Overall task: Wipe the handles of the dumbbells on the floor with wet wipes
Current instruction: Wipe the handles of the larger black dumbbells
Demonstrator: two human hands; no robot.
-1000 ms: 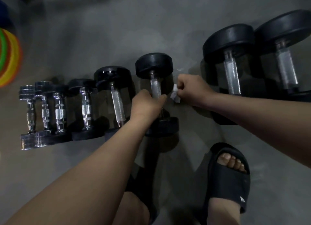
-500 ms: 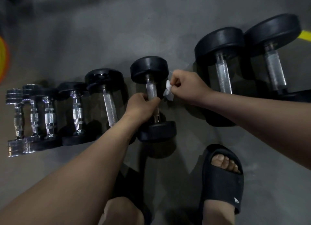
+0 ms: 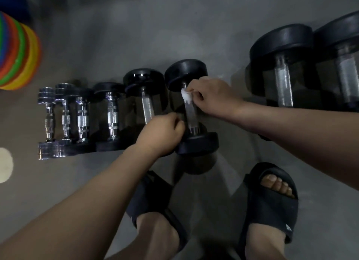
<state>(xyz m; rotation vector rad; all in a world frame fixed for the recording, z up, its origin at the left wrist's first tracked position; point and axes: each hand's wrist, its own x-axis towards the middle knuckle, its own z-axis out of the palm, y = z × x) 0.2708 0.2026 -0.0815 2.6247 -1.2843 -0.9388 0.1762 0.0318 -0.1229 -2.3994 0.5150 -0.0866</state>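
A black dumbbell point(image 3: 186, 72) lies on the grey floor in the middle of a row, its metal handle point(image 3: 191, 115) bare along most of its length. My right hand point(image 3: 211, 98) pinches a small white wet wipe point(image 3: 186, 95) and holds it against the far end of that handle, just under the far head. My left hand point(image 3: 161, 133) sits with curled fingers just left of the handle's near end, beside the near head point(image 3: 197, 144). Nothing shows inside it, and the handle runs free of its fingers.
Smaller dumbbells line up to the left: a black one point(image 3: 144, 78) and several chrome ones point(image 3: 66, 119). Two big black dumbbells point(image 3: 282, 84) lie at the right. A stack of coloured discs point(image 3: 18, 51) sits far left. My feet wear black slippers point(image 3: 272, 207).
My left hand has let go of the handle and now sits beside its near end. My right hand has brought the wipe from the right of the dumbbell onto the handle's far end.
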